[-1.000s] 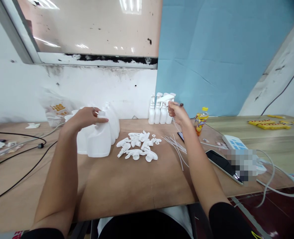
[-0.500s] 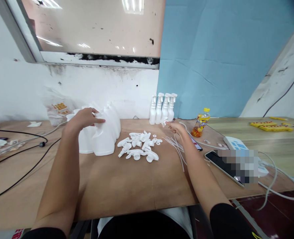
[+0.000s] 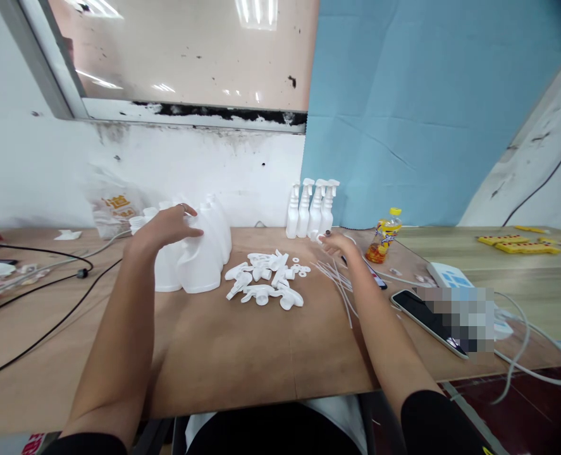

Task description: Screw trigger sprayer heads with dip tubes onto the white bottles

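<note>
white sprayer head [image 3: 315,236] dropped low by the spray bottles [image 3: 303,220], pinched in my right grip [image 3: 338,243], clear of the parts pile [image 3: 288,297]; left grip [image 3: 166,227] at the jug [image 3: 203,268], can't tell if clamped.

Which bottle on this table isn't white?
The drink bottle right of the spray bottles: yellow cap, yellow label. Those and the large bottles by the left hand are white.

Bright, even indoor light is filling the view, tube reflections [image 3: 256,11] are glaring on the pane [image 3: 190,60], soft shadows [image 3: 155,387] are falling beside the arms [image 3: 116,328] on the table [image 3: 233,360], the jugs [image 3: 198,268] are washing out, wide-angle stretch is slanting the edges, and pixelation [image 3: 474,319] is covering part of the nearer phone [image 3: 425,319].
</note>
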Demonstrator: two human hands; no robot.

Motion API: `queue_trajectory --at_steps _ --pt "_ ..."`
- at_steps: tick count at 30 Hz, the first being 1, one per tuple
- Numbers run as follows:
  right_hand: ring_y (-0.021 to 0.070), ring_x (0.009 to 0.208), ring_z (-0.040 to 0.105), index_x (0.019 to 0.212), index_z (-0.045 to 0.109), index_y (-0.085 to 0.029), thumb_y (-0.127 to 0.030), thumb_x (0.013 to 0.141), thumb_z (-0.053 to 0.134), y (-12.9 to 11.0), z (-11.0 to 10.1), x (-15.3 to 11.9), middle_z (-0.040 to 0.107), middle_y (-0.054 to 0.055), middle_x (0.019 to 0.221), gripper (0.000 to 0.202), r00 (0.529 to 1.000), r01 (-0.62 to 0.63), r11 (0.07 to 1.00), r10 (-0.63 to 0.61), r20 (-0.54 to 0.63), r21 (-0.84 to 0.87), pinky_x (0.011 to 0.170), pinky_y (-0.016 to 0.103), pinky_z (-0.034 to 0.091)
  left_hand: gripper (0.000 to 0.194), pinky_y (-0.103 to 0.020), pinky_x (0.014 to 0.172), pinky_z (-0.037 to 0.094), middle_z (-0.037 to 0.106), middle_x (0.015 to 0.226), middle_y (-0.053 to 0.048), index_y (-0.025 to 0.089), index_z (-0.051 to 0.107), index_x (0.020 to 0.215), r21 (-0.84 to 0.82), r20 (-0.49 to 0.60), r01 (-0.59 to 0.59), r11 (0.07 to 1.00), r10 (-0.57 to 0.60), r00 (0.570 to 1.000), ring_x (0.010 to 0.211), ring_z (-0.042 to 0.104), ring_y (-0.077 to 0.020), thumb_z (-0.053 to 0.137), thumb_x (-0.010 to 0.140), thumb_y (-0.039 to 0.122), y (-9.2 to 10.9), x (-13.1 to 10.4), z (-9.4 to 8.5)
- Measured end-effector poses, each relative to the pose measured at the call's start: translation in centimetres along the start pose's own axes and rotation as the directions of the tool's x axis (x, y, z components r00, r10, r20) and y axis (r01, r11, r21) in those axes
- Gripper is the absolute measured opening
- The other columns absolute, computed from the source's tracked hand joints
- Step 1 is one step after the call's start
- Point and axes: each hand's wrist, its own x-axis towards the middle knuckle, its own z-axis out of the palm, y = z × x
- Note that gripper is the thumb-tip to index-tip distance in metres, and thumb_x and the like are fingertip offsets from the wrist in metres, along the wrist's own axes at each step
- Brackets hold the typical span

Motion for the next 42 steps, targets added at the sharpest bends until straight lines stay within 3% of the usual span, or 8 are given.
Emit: queue_trajectory --at_steps 8,12,15,18,23,29,37,42 --pt "0.0144 0.051 0.064 0.08 0.06 -0.013 -0.028 0.097 0.061 -2.6 -0.7 -1.6 0.067 0.007 0.067 0.022 0.993 0.121 0.993 -0.121 -0.016 -0.015 0.049 0.021 0.045 0.046 -0.043 0.1 0.041 0.057 0.123 -0.013 0.018 0.062 0.115 -0.005 -0.305 -0.187 0.982 0.177 0.936 0.115 0.055 -0.0337 0.069 0.076 0.043 2.6 -1.9 0.4" --pt "0.017 0.065 0.072 0.096 0.063 -0.015 -0.039 0.098 0.059 -5.2 -0.2 -4.3 0.074 0.01 0.083 0.025 0.952 0.262 0.959 -0.276 0.136 0.112 0.059 0.023 0.056 0.034 -0.043 0.104 0.039 0.06 0.12 -0.009 0.02 0.064 0.108 -0.381 -0.326 -0.393 0.837 0.276 0.904 0.111 0.057 -0.0275 0.07 0.082 0.039 7.1 -2.6 3.0" --pt "0.0218 0.069 0.074 0.095 0.065 -0.014 -0.052 0.093 0.064 -7.1 0.9 -7.2 0.076 0.015 0.085 0.039 0.838 0.344 0.899 -0.424 0.345 0.271 0.063 0.029 0.061 0.041 -0.043 0.106 0.037 0.056 0.129 -0.01 0.02 0.062 0.113 -0.86 -0.111 -0.212 0.464 0.235 0.966 0.115 0.054 -0.0263 0.076 0.078 0.036 10.3 -2.5 6.9" --pt "0.0232 0.067 0.074 0.091 0.067 -0.012 -0.059 0.089 0.065 -8.4 2.2 -9.6 0.075 0.016 0.082 0.048 0.722 0.378 0.859 -0.507 0.47 0.345 0.063 0.032 0.061 0.044 -0.042 0.096 0.047 0.061 0.12 -0.011 0.019 0.059 0.117 -0.949 0.016 -0.079 0.304 0.296 0.955 0.106 0.06 -0.0247 0.073 0.081 0.041 12.0 -2.4 10.5" --pt "0.0128 0.043 0.056 0.084 0.067 -0.014 -0.071 0.091 0.049 -8.9 3.1 -10.0 0.062 0.004 0.054 0.061 0.751 0.427 0.85 -0.523 0.403 0.308 0.044 0.024 0.047 0.032 -0.036 0.076 0.055 0.066 0.093 -0.009 0.015 0.059 0.101 -0.987 0.158 0.134 0.09 0.371 0.915 0.077 0.064 -0.0187 0.065 0.085 0.042 11.8 -2.0 12.5" --pt "0.0098 0.053 0.055 0.091 0.063 -0.018 -0.042 0.086 0.072 -9.0 2.1 -9.4 0.061 -0.002 0.062 0.027 0.623 0.64 0.599 -0.771 0.131 0.481 0.05 0.02 0.043 0.02 -0.03 0.059 0.051 0.064 0.076 -0.006 0.014 0.059 0.091 -0.943 0.282 0.326 -0.061 0.373 0.884 0.059 0.06 -0.0161 0.057 0.083 0.032 10.3 -0.6 11.9" --pt "0.0154 0.07 0.066 0.087 0.072 -0.015 -0.03 0.083 0.069 -9.0 3.0 -10.3 0.071 0.003 0.073 0.016 0.558 0.768 0.567 -0.821 0.122 0.3 0.064 0.025 0.049 0.019 -0.028 0.054 0.046 0.064 0.074 -0.004 0.013 0.059 0.09 -0.943 0.253 0.309 -0.125 0.336 0.907 0.052 0.056 -0.0138 0.06 0.08 0.03 10.6 -0.9 11.8" --pt "0.0158 0.071 0.063 0.085 0.076 -0.017 -0.028 0.092 0.056 -9.0 3.6 -10.8 0.07 0.001 0.073 0.024 0.438 0.885 0.45 -0.891 0.119 0.118 0.065 0.025 0.044 0.02 -0.021 0.047 0.034 0.059 0.072 0.002 0.02 0.05 0.088 -0.964 0.15 0.204 -0.173 0.281 0.948 0.045 0.045 -0.0078 0.065 0.077 0.027 11.2 -1.4 11.6"
